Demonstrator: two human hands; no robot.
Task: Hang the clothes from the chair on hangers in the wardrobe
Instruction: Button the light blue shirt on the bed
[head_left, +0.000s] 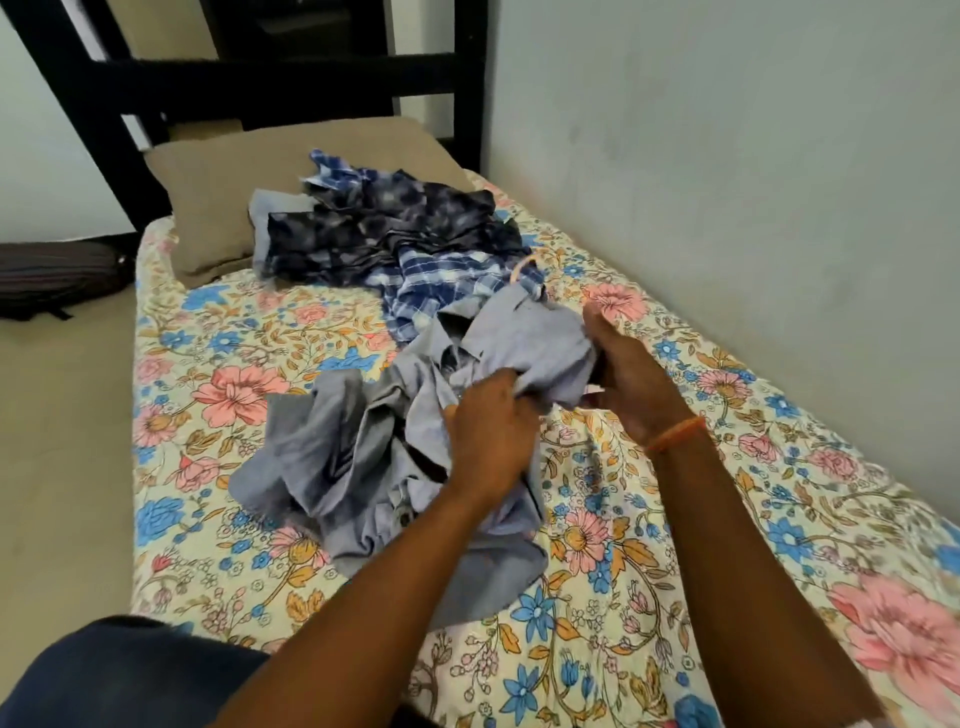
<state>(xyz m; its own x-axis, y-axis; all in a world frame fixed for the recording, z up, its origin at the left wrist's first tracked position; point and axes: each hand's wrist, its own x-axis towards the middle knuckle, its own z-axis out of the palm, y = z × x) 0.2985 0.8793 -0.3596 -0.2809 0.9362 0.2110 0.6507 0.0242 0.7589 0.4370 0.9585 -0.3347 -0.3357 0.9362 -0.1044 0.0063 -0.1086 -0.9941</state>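
Both my hands are on the crumpled light grey-blue cotton shirt (415, 457), which lies bunched on the bed's floral bedsheet (218, 374) with its pink, blue and orange flowers. My left hand (488, 431) has fingers curled into a fold near the middle of the shirt, gripping the cloth. My right hand (628, 379) wraps around the raised upper part of the same shirt, thumb up, fingers hidden behind the fabric; it holds that part off the sheet. An orange thread band (675, 434) sits on the right wrist.

Beyond the grey shirt, touching it, is a blue-and-white checked shirt (441, 286), with a thin peach-coloured hanger hook (524, 265) poking out at its right edge. Further back lies a dark navy mottled-print garment (384, 228), partly over a tan pillow (218, 208). A black headboard frame (260, 78) stands behind the pillow. A pale wall (727, 156) runs along the bed's right side. A dark striped bag (57, 275) is on the floor to the left.
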